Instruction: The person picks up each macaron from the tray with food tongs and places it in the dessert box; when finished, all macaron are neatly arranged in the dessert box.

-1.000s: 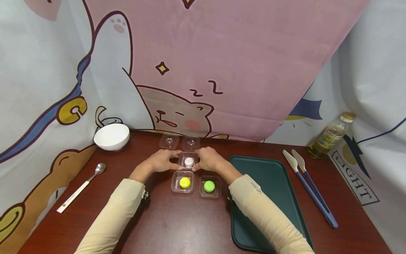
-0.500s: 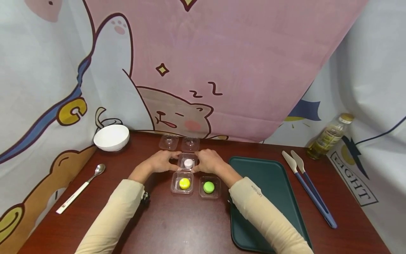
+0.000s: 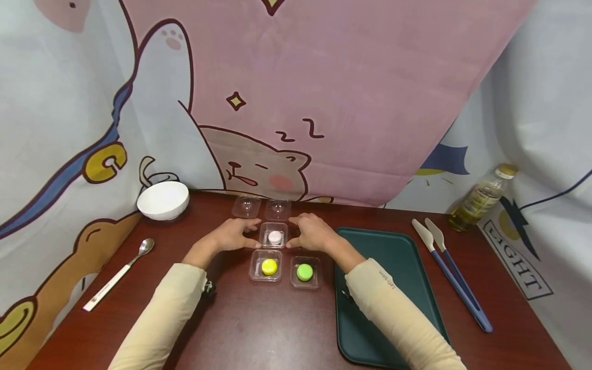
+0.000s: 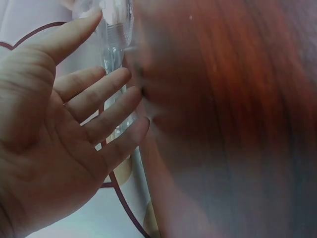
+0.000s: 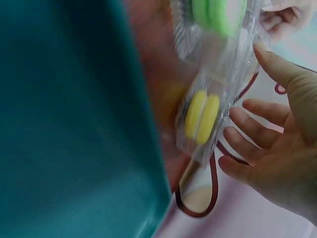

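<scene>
A white macaron [image 3: 275, 237] sits in a clear plastic box [image 3: 263, 241] in the head view, between my hands. My left hand [image 3: 231, 234] is at its left side, fingers spread and holding nothing. To its right, my right hand [image 3: 313, 234] has thumb and fingers apart, also holding nothing. Nearer me, a yellow macaron [image 3: 270, 266] and a green macaron [image 3: 304, 272] lie in similar clear boxes. In the right wrist view, a green macaron [image 5: 218, 15] and a yellow macaron [image 5: 201, 117] show beside my spread fingers [image 5: 242, 141].
Two clear domed plastic pieces [image 3: 246, 206] are behind the white macaron's box. A dark green tray [image 3: 388, 288] lies under my right forearm, with blue-handled tongs [image 3: 455, 272] and an oil bottle [image 3: 481, 198] farther right. At left are a white bowl [image 3: 163, 200] and a spoon [image 3: 117, 275].
My hands have drawn apart from the white macaron's box, the left to the left and the right to the right, leaving small gaps at its sides. The boxes have stayed put.
</scene>
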{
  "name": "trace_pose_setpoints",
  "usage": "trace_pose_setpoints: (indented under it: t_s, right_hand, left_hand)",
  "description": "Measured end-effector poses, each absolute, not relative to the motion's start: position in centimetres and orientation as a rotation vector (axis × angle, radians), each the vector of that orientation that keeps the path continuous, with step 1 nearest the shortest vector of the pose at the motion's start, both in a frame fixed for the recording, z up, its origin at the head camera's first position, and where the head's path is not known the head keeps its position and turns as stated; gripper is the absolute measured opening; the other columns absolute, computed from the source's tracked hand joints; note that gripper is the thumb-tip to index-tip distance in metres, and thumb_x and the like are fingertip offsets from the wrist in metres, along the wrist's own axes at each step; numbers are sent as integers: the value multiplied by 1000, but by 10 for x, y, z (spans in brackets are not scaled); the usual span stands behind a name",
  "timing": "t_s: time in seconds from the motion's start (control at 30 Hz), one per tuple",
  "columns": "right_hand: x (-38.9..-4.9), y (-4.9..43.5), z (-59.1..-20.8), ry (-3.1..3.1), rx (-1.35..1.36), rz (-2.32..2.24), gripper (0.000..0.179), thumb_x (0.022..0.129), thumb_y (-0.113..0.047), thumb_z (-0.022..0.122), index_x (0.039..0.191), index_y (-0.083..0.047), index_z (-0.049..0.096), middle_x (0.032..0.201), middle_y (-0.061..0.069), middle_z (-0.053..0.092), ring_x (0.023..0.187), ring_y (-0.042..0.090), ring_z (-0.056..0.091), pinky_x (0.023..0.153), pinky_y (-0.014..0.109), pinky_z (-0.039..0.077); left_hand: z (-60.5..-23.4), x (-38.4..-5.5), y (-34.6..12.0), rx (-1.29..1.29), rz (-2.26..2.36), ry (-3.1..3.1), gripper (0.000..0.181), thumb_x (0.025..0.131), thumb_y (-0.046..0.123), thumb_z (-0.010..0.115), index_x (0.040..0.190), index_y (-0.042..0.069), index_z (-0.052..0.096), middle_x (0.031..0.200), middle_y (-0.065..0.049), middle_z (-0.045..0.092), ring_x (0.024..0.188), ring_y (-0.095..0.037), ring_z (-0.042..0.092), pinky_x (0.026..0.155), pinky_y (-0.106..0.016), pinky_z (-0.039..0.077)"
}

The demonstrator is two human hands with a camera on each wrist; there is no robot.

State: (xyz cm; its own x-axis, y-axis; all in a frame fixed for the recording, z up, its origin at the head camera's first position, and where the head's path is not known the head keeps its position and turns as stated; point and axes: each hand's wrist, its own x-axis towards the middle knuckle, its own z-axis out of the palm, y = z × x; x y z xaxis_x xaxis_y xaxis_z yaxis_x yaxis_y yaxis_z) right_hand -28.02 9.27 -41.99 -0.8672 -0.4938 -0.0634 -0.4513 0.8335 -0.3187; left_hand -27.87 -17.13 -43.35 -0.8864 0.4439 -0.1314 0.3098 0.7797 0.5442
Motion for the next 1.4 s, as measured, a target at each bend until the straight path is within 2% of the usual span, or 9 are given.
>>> trace_pose_setpoints:
  t_s: [0.23, 0.37, 0.43, 0.5, 0.67, 0.7, 0.87, 1.13, 1.4]
  right_hand:
    - [-280, 129, -416, 2881, -741, -537, 77, 87, -39, 80, 150, -8, 49, 150, 15, 53, 140, 37, 47, 116, 52, 40]
    - [-280, 152, -417, 2882, -705, -549, 76, 88, -37, 79, 150, -7, 49, 150, 16, 53, 138, 36, 49, 114, 53, 42]
    - [-279, 161, -419, 2874, -693, -552, 75, 88, -36, 79, 150, -6, 49, 149, 16, 54, 138, 36, 50, 113, 53, 43]
    - [-277, 168, -421, 2867, -692, -546, 75, 88, -37, 79, 150, -6, 49, 148, 16, 55, 137, 36, 51, 113, 53, 43]
    - [-275, 175, -427, 2847, -717, -550, 77, 87, -40, 80, 149, -5, 50, 144, 15, 59, 135, 35, 53, 112, 54, 44]
    - [-274, 175, -428, 2845, -723, -551, 77, 87, -40, 80, 149, -5, 50, 143, 15, 60, 134, 35, 54, 111, 54, 44]
    - [-274, 173, -429, 2834, -758, -550, 76, 87, -40, 79, 147, -3, 52, 141, 15, 62, 131, 34, 56, 111, 53, 45]
    - [-272, 170, -428, 2819, -775, -531, 76, 87, -43, 78, 146, -3, 53, 139, 14, 63, 127, 30, 60, 107, 50, 49]
    - [-270, 168, -429, 2812, -760, -508, 77, 86, -44, 80, 146, -2, 53, 138, 13, 64, 123, 29, 61, 105, 49, 51]
  left_hand:
    - [-430, -277, -190, 514, 890, 2836, 61, 92, 38, 73, 143, 9, 58, 128, -14, 71, 125, -35, 63, 106, -54, 48]
    - [-429, -280, -205, 247, 935, 2961, 59, 97, 49, 62, 137, 6, 63, 132, -21, 67, 125, -41, 61, 104, -57, 48]
    - [-431, -282, -212, 83, 940, 2988, 64, 99, 54, 57, 137, 3, 62, 137, -24, 63, 128, -44, 58, 105, -57, 47]
    - [-433, -284, -218, -39, 979, 2956, 68, 100, 54, 54, 141, 0, 58, 133, -26, 64, 122, -43, 62, 102, -54, 51]
    - [-438, -293, -222, -202, 1269, 2737, 68, 101, 47, 58, 146, -3, 50, 120, -26, 70, 97, -30, 73, 77, -35, 63]
    - [-438, -295, -222, -224, 1341, 2685, 67, 101, 45, 58, 147, -3, 49, 122, -26, 69, 100, -29, 73, 75, -33, 63]
    - [-439, -304, -218, -303, 1492, 2569, 61, 102, 37, 58, 145, -6, 49, 128, -27, 67, 106, -31, 72, 73, -31, 63]
    - [-436, -314, -211, -329, 1445, 2610, 52, 102, 33, 59, 135, -8, 58, 117, -26, 70, 80, -21, 72, 64, -31, 63]
    - [-438, -317, -206, -336, 1526, 2533, 48, 103, 25, 59, 135, -11, 57, 119, -29, 70, 73, -14, 71, 64, -30, 63]
